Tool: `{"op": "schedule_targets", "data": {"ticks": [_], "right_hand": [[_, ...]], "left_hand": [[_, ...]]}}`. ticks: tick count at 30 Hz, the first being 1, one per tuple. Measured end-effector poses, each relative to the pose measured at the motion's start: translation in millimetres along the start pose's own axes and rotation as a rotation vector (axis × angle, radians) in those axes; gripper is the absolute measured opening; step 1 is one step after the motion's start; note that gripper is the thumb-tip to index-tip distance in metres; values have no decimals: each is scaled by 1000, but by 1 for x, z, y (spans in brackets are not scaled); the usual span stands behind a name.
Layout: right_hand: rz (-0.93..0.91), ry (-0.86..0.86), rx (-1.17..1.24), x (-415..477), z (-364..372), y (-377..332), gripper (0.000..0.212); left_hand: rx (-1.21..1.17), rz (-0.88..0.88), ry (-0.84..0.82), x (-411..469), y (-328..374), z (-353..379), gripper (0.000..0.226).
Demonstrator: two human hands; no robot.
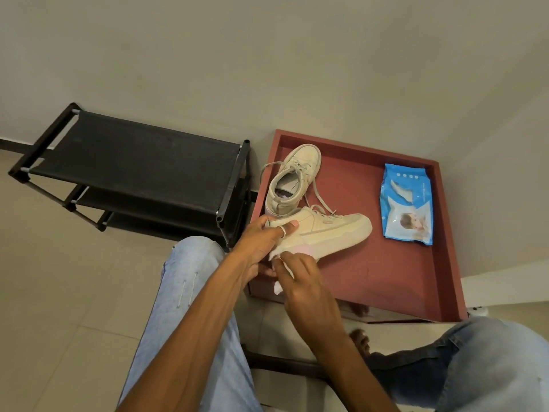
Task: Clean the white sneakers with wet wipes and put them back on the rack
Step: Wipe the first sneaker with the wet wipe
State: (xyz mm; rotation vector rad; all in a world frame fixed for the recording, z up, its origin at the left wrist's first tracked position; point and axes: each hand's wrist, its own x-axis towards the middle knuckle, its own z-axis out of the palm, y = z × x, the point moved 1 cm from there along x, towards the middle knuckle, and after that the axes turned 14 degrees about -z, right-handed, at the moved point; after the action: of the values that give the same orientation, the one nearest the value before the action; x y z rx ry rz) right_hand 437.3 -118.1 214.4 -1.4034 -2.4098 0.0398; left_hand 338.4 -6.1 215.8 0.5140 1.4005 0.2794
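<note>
While the left hand [261, 242] grips the heel of a white sneaker [326, 233], fingers wrapped round it and a ringed thumb lying across its side, the right hand [300, 281] holds a white wipe [278, 289] with fingers clenched on it, against the sole's edge near the heel. The shoe is tilted, toe pointing right, over the near-left part of a red, rimmed surface [371, 272]. The second sneaker [292, 179] stands on that surface just behind it, laces loose. A blue pack of wet wipes [407, 203] lies flat toward the right rim — well apart from both shoes. A black rack [133, 162] with three shelves stands just left of the surface, against the wall. Pale jeans [208, 322] fill the foreground.
</note>
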Motion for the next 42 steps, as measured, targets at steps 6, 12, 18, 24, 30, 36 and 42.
{"op": "schedule_targets", "data": {"ticks": [6, 12, 18, 24, 30, 36, 42], "right_hand": [[300, 241, -5, -15, -6, 62, 48], [44, 132, 40, -5, 6, 12, 47], [208, 218, -39, -25, -5, 94, 41], [294, 119, -50, -28, -31, 147, 48], [218, 183, 6, -19, -8, 79, 44], [146, 81, -53, -30, -11, 100, 48], [333, 157, -143, -29, -11, 108, 43]], "left_hand": [[-1, -25, -20, -2, -1, -1, 33], [2, -22, -14, 1, -2, -3, 34], [25, -18, -10, -1, 0, -3, 30], [36, -21, -12, -4, 2, -3, 31], [80, 7, 14, -5, 3, -1, 34], [69, 11, 24, -4, 3, 0, 35], [68, 17, 26, -2, 2, -1, 34]]}}
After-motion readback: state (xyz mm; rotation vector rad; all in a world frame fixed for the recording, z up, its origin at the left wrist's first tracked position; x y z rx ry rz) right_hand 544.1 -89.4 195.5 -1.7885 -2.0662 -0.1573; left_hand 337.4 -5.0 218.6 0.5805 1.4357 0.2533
